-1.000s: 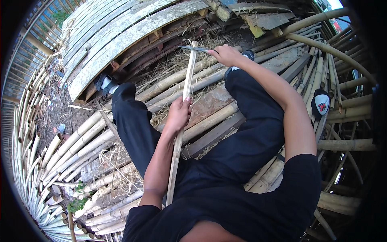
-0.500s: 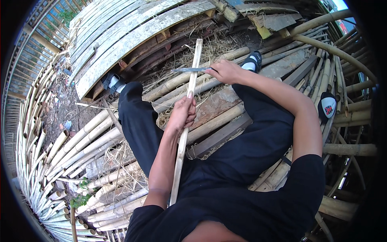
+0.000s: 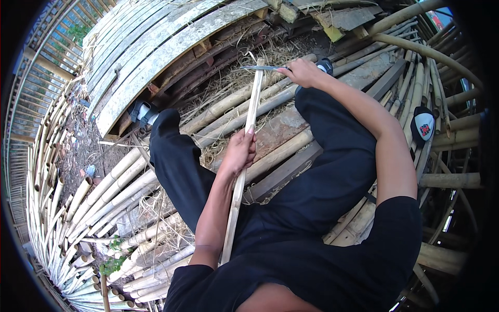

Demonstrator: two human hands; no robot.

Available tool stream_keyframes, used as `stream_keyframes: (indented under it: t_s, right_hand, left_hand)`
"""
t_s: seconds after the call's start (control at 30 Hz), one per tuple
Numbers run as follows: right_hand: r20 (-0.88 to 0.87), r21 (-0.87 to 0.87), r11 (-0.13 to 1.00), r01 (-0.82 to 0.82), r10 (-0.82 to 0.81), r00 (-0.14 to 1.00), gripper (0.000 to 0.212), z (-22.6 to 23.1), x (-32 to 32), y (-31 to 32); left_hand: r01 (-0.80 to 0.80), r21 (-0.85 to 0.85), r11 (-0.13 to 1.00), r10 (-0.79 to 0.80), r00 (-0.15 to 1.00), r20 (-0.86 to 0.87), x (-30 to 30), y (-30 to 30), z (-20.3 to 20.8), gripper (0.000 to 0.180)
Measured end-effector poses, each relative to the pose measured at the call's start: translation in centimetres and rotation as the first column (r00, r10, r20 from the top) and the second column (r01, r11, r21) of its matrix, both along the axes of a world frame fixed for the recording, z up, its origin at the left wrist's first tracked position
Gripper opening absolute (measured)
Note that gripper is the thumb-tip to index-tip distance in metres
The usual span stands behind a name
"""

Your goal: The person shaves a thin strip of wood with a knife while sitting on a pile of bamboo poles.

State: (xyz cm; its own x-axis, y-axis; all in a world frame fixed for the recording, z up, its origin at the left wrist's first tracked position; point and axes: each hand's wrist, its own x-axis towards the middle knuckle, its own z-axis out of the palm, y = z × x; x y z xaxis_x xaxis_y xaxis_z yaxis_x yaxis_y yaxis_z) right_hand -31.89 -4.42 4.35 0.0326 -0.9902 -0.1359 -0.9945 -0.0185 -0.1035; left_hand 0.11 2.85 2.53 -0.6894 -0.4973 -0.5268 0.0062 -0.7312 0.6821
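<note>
A long pale bamboo strip (image 3: 254,101) slants away from my lap between my legs. My left hand (image 3: 240,152) is wrapped round it near its middle. In my right hand (image 3: 304,72) is the handle of a knife (image 3: 262,68), whose grey blade lies across the strip close to its far end. A thin curl of shaving (image 3: 250,54) stands up beside that end. My right fingers hide most of the handle.
Bamboo poles (image 3: 280,96) lie beneath and between my legs, with many more piled at the left. A platform of weathered planks (image 3: 171,39) rises ahead, and dry shavings litter the ground. A black-and-white cap-like item (image 3: 423,126) sits at the right.
My right hand and the knife have slid away from me along the strip to its far end. A curled shaving now shows there. My left hand keeps its hold, slightly lower.
</note>
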Motion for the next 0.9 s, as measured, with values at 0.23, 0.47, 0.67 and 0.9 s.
stream_keyframes:
  t_s: [0.23, 0.47, 0.67, 0.9]
  right_hand:
    - [0.179, 0.139, 0.982, -0.125, 0.099, 0.979, 0.067, 1.5, 4.7, 1.3]
    - [0.124, -0.002, 0.975, -0.222, 0.221, 0.967, 0.065, 0.7, 4.6, 0.9]
    - [-0.044, 0.069, 0.974, -0.216, 0.220, 0.975, 0.070, 0.4, 1.7, -1.1]
    - [-0.263, -0.180, 0.942, 0.282, -0.322, 0.909, 0.060, 2.5, -12.5, -1.7]
  left_hand:
    - [-0.055, 0.082, 0.995, 0.061, 0.995, -0.073, 0.8, -0.7, 0.0, 0.030]
    - [-0.071, 0.010, 0.997, 0.071, 0.997, -0.024, 0.6, -0.3, 0.5, 0.028]
    - [-0.056, 0.010, 0.998, 0.056, 0.998, -0.014, -0.1, 0.0, 0.4, 0.026]
    - [-0.016, 0.005, 1.000, 0.016, 0.994, -0.105, 3.0, 1.7, 1.7, 0.026]
